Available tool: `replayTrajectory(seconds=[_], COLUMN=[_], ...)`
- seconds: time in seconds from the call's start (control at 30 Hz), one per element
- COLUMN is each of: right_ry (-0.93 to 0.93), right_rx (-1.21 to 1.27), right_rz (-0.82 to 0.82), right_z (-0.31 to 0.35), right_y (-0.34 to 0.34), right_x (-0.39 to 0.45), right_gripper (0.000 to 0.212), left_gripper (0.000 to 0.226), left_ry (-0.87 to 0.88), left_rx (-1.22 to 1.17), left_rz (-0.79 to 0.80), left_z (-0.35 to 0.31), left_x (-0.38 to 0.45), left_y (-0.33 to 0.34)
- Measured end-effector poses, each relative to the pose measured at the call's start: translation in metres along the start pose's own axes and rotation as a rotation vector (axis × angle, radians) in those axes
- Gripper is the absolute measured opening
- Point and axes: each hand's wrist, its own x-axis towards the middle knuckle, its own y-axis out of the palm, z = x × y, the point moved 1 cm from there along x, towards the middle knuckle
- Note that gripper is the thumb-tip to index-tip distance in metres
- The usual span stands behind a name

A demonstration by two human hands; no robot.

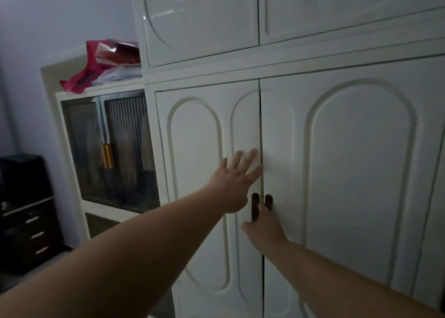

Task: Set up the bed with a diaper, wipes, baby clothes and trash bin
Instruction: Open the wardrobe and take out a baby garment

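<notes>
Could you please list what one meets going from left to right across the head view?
Dark drawer unit → red bag on the glass-fronted cabinet → left hand → right hand → right wardrobe door.

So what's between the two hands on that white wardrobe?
In the head view, the left hand lies flat on the left door, and the right hand grips the right dark handle. Between them show bare door panel, the door seam and the left dark handle.
</notes>
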Motion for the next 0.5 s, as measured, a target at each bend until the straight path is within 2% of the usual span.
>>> replayTrajectory(seconds=[0.13,0.3,0.5], right_ry=[0.054,0.120,0.225], right_rx=[-0.016,0.110,0.112], right_rz=[-0.081,-0.141,-0.110], right_z=[-0.001,0.000,0.006], right_y=[0.014,0.022,0.017], right_x=[0.009,0.015,0.010], right_gripper=[0.088,0.082,0.036], left_gripper=[0.093,0.091,0.092], left_ry=[0.060,0.076,0.073], left_rx=[0.031,-0.003,-0.009], left_rz=[-0.090,-0.149,-0.154], left_z=[0.008,0.010,0.012], left_x=[0.006,0.008,0.005], left_y=[0.018,0.025,0.022])
